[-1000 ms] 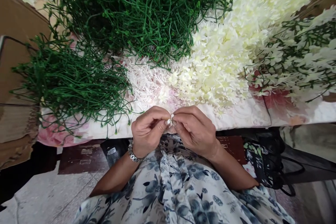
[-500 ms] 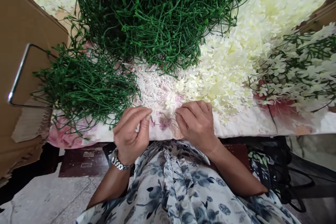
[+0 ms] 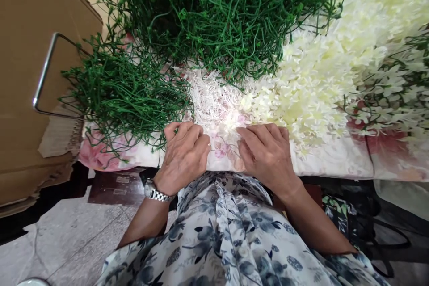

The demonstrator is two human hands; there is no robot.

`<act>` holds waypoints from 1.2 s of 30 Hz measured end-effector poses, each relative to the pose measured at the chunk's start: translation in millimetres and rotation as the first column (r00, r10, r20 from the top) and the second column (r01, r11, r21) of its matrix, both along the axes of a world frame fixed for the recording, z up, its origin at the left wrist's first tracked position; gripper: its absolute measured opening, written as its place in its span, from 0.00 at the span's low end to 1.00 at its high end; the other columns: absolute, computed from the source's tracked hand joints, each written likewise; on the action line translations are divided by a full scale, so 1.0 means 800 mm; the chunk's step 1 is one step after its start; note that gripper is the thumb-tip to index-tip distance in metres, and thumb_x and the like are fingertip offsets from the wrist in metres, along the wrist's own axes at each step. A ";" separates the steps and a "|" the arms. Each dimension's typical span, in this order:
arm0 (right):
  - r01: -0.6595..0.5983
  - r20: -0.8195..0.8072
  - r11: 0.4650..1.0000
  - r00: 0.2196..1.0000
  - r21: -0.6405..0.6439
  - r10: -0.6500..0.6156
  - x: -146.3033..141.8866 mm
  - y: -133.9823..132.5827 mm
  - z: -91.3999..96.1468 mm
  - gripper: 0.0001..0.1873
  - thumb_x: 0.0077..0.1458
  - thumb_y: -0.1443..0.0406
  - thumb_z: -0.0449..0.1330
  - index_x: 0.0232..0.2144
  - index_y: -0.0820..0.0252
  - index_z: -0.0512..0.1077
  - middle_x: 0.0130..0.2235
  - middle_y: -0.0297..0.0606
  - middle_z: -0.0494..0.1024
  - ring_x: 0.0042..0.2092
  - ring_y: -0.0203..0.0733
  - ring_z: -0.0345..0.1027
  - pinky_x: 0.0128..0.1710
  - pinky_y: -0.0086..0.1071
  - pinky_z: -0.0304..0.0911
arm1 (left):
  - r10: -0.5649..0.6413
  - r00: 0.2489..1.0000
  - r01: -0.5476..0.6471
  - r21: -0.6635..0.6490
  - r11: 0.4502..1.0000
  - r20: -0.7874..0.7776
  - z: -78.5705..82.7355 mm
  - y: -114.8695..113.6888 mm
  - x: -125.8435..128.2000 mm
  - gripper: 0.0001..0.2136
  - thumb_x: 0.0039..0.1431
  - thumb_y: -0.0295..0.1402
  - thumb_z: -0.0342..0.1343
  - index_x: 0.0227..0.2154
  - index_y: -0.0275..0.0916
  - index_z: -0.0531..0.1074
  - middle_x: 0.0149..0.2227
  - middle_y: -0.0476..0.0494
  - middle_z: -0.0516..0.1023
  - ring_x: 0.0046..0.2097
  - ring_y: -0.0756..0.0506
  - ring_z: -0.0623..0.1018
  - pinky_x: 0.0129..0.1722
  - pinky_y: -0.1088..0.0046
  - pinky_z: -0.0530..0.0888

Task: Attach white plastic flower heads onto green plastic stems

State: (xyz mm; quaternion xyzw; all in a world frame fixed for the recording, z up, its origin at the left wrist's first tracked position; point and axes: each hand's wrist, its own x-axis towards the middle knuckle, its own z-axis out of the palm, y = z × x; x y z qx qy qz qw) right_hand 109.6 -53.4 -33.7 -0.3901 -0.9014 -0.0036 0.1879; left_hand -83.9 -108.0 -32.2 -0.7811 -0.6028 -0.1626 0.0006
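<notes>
My left hand [image 3: 186,152], with a metal watch at the wrist, is curled closed at the near edge of the smaller heap of green artificial stems [image 3: 127,91]. A little green shows by its fingers, but what they hold, if anything, is hidden. Level with it, my right hand [image 3: 266,154] is closed with its fingertips pressed together beside the loose cream-white artificial blossoms [image 3: 301,94]. Whatever is in that pinch is too small to make out. Between and beyond both hands lies a pile of thin white plastic sprigs [image 3: 214,98].
A tall mass of green stems [image 3: 228,22] stands at the back. Assembled white flowers on green stems [image 3: 398,85] lie at the right. A cardboard box [image 3: 40,62] with a bent metal rod [image 3: 45,71] borders the left side. Floral cloth [image 3: 321,161] covers the table.
My left hand has turned over, from palm-side pinch to knuckles up, and come against the green stems. My right hand stays pinched near the blossoms. The whole view has shifted slightly.
</notes>
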 end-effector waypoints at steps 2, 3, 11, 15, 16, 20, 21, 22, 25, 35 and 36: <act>-0.012 -0.050 1.000 0.999 0.018 0.013 0.004 -0.002 -0.002 0.13 0.53 0.70 0.55 0.42 0.59 0.69 0.37 0.38 0.75 0.37 0.42 0.61 0.36 0.38 0.51 | 0.012 1.000 -0.012 -0.002 1.000 -0.007 -0.002 0.001 0.000 0.04 0.54 0.26 0.50 0.26 0.38 0.68 0.32 0.44 0.72 0.40 0.42 0.69 0.45 0.57 0.59; -0.020 -0.079 0.999 0.997 0.030 0.023 0.006 -0.003 -0.004 0.13 0.52 0.70 0.55 0.42 0.59 0.69 0.36 0.38 0.75 0.37 0.42 0.61 0.36 0.37 0.51 | 0.015 1.000 -0.015 0.000 1.000 -0.002 -0.002 0.001 0.000 0.04 0.54 0.26 0.50 0.26 0.38 0.68 0.32 0.44 0.72 0.40 0.42 0.69 0.45 0.57 0.59; -0.079 -0.254 0.994 0.963 0.074 0.095 0.007 -0.011 -0.008 0.12 0.51 0.70 0.58 0.40 0.58 0.69 0.35 0.37 0.75 0.37 0.41 0.64 0.37 0.37 0.54 | 0.056 0.997 -0.061 0.093 0.994 0.062 -0.008 -0.003 0.004 0.05 0.51 0.24 0.51 0.23 0.38 0.67 0.30 0.45 0.73 0.38 0.44 0.69 0.47 0.57 0.60; -0.125 -0.285 0.990 0.949 0.060 0.137 0.004 -0.013 -0.007 0.12 0.50 0.71 0.58 0.40 0.58 0.70 0.34 0.37 0.76 0.38 0.41 0.64 0.37 0.38 0.56 | 0.092 0.990 -0.112 0.183 0.977 0.111 -0.011 -0.005 0.002 0.06 0.47 0.22 0.52 0.23 0.39 0.67 0.29 0.47 0.73 0.37 0.44 0.70 0.47 0.56 0.60; -0.135 -0.288 0.990 0.947 0.050 0.144 0.002 -0.014 -0.007 0.12 0.50 0.71 0.58 0.40 0.58 0.70 0.34 0.37 0.76 0.38 0.41 0.64 0.37 0.38 0.56 | 0.107 0.985 -0.134 0.218 0.967 0.133 -0.012 -0.006 0.001 0.06 0.46 0.21 0.52 0.23 0.39 0.67 0.28 0.47 0.73 0.37 0.44 0.70 0.47 0.56 0.61; -0.183 -0.283 0.983 0.942 0.015 0.180 -0.009 -0.016 -0.004 0.12 0.52 0.70 0.57 0.40 0.57 0.70 0.34 0.36 0.76 0.37 0.41 0.63 0.36 0.38 0.55 | 0.121 0.963 -0.195 0.312 0.930 0.242 -0.010 -0.010 -0.004 0.08 0.43 0.20 0.52 0.23 0.40 0.67 0.27 0.48 0.72 0.35 0.44 0.70 0.45 0.57 0.62; -0.201 -0.289 0.980 0.937 0.007 0.194 -0.012 -0.015 -0.003 0.11 0.52 0.70 0.56 0.40 0.57 0.70 0.34 0.36 0.76 0.37 0.41 0.63 0.36 0.38 0.55 | 0.114 0.956 -0.200 0.316 0.927 0.270 -0.008 -0.011 -0.004 0.08 0.43 0.20 0.53 0.24 0.41 0.67 0.27 0.48 0.71 0.35 0.44 0.70 0.44 0.57 0.62; -0.217 -0.302 0.976 0.931 -0.002 0.207 -0.017 -0.015 -0.002 0.11 0.52 0.70 0.56 0.40 0.57 0.70 0.34 0.35 0.76 0.37 0.41 0.63 0.36 0.38 0.55 | 0.105 0.947 -0.204 0.315 0.927 0.303 -0.006 -0.012 -0.005 0.08 0.43 0.20 0.53 0.24 0.41 0.67 0.27 0.48 0.71 0.35 0.44 0.70 0.44 0.57 0.63; -0.274 -0.367 0.960 0.899 -0.049 0.238 -0.028 -0.012 0.002 0.12 0.53 0.69 0.56 0.42 0.59 0.68 0.36 0.36 0.76 0.38 0.41 0.64 0.38 0.38 0.57 | 0.054 0.893 -0.198 0.282 0.939 0.446 0.002 -0.015 -0.002 0.09 0.43 0.20 0.54 0.26 0.41 0.69 0.28 0.49 0.72 0.35 0.45 0.70 0.42 0.58 0.64; -0.350 -0.571 0.916 0.801 -0.199 0.182 0.004 -0.024 0.009 0.07 0.54 0.71 0.55 0.37 0.64 0.70 0.27 0.35 0.73 0.30 0.35 0.65 0.31 0.32 0.61 | -0.158 0.716 0.126 0.098 0.987 0.680 0.019 -0.005 0.034 0.09 0.47 0.22 0.54 0.32 0.41 0.69 0.30 0.47 0.72 0.34 0.46 0.70 0.39 0.62 0.66; -0.307 -0.556 0.929 0.818 -0.207 0.146 0.016 -0.026 0.009 0.08 0.54 0.71 0.55 0.37 0.64 0.70 0.27 0.36 0.73 0.29 0.35 0.65 0.31 0.32 0.60 | -0.186 0.750 0.166 0.093 0.982 0.634 0.021 0.001 0.040 0.09 0.47 0.22 0.54 0.33 0.40 0.69 0.31 0.46 0.72 0.35 0.46 0.70 0.39 0.62 0.65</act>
